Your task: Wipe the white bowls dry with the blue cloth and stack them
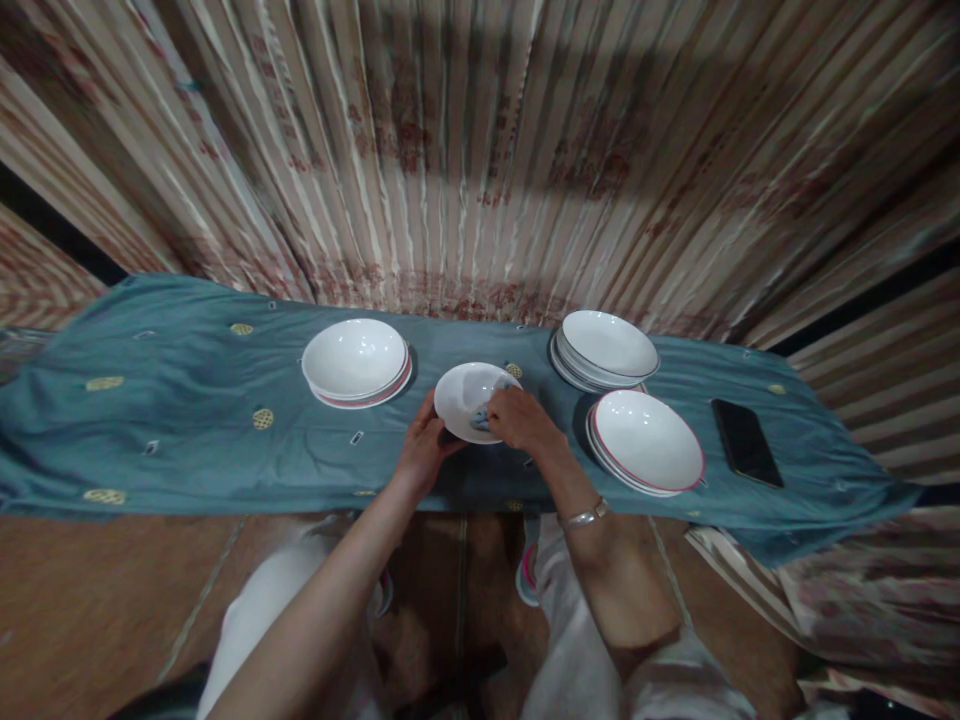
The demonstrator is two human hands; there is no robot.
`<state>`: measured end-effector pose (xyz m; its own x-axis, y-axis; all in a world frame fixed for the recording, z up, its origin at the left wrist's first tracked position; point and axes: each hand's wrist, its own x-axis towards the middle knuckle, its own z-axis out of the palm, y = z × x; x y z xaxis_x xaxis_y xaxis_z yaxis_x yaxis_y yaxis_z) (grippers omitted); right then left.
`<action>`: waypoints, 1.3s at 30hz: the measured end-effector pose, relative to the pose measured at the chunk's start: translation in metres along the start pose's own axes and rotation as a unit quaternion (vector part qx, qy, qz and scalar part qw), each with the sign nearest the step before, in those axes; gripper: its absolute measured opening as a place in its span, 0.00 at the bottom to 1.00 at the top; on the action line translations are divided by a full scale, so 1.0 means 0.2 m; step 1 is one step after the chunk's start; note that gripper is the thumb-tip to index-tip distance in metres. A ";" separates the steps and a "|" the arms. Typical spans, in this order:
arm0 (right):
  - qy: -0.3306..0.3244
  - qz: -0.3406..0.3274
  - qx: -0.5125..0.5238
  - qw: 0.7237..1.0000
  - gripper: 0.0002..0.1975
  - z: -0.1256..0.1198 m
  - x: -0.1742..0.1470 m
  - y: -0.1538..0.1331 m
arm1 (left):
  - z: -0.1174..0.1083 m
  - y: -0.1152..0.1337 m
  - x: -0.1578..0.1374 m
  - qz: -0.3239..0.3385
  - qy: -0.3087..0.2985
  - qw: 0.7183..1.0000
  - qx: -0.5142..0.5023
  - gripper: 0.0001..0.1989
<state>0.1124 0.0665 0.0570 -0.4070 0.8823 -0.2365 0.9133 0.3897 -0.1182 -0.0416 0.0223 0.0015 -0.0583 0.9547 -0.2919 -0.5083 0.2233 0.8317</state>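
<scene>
One bowl (454,392) in left hand (424,442); curtain markings (304,163) illegibly blurred.

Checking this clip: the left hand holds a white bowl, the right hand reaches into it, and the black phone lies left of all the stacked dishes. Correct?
Not quite: the head view shows the black phone lying right of all the stacked dishes, not left. The left hand does hold the white bowl, and the right hand reaches into it.

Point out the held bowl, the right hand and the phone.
Held bowl (462,394), head view: its white inside.
Right hand (517,419), head view: the back of the hand.
Phone (747,443), head view: the middle of its dark face.
</scene>
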 end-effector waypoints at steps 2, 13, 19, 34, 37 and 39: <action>0.025 0.012 -0.009 1.000 0.14 0.02 0.01 0.00 | 0.00 0.00 0.00 0.001 -0.001 1.000 -0.001 0.26; 0.097 -0.002 -0.001 0.995 0.21 0.10 0.07 0.03 | 0.00 0.00 0.00 0.006 -0.007 1.000 0.005 0.29; 0.136 -0.004 0.035 0.990 0.21 0.13 0.09 0.04 | 0.00 0.00 0.00 0.007 0.001 1.000 0.003 0.27; 0.179 -0.053 0.116 0.976 0.28 0.14 0.16 0.02 | -0.01 -0.01 0.00 0.016 -0.006 1.000 -0.004 0.27; 0.171 -0.057 0.126 0.975 0.28 0.14 0.17 0.01 | 0.00 -0.01 0.00 0.015 -0.006 1.000 -0.006 0.26; 0.165 -0.065 0.132 0.975 0.28 0.14 0.18 0.00 | 0.00 -0.01 0.00 0.015 -0.008 1.000 -0.006 0.26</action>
<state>0.0985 0.0910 0.0219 -0.4533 0.8839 0.1151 0.8020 0.4607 -0.3802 -0.0411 0.0212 0.0000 -0.0598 0.9641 -0.2587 -0.5163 0.1919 0.8346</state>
